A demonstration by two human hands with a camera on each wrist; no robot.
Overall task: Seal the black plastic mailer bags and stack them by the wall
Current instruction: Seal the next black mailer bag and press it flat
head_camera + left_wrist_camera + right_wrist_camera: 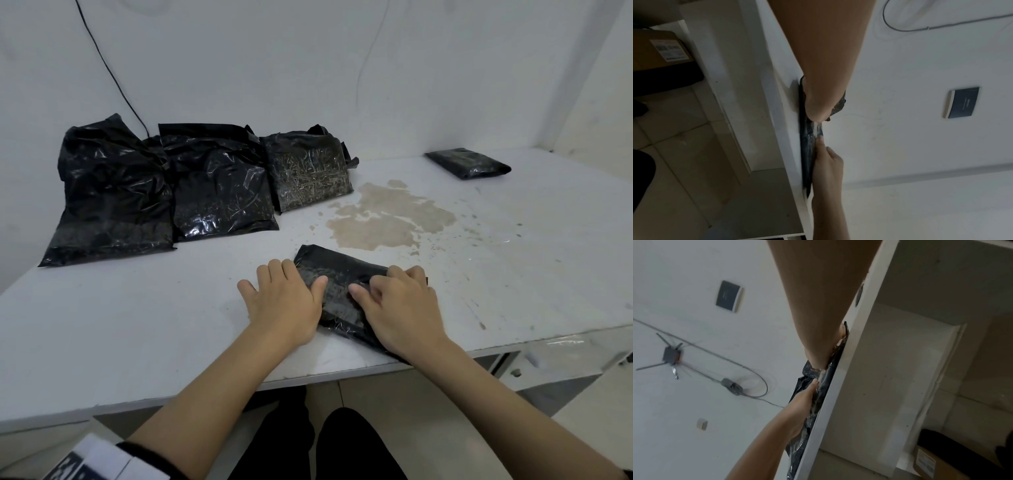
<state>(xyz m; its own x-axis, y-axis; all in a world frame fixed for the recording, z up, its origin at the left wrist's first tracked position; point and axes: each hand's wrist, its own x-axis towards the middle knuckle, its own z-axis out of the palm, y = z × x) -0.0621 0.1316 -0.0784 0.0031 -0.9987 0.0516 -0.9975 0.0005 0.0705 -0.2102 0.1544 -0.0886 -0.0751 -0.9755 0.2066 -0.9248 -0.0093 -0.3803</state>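
- Head view: left hand (pixel 286 301) lies flat, fingers straight, pressing the mailer (pixel 337 274) at the table's (pixel 137 325) near edge.
- Right hand (pixel 399 305), fingers curled, pinches its fold.
- Three bags (pixel 219 181) lean on the far wall.

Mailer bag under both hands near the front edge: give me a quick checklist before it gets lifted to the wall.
1. Mailer bag lies flat on the table: ok.
2. Left hand presses its left end, fingers flat: ok.
3. Right hand has a grip on the plastic, fingers curled: ok.
4. Flap fully sealed: cannot tell, hands cover it.
5. Three bags already lean by the wall, free table to their right: ok.
6. Bag's near corner reaches the table edge: not ok.
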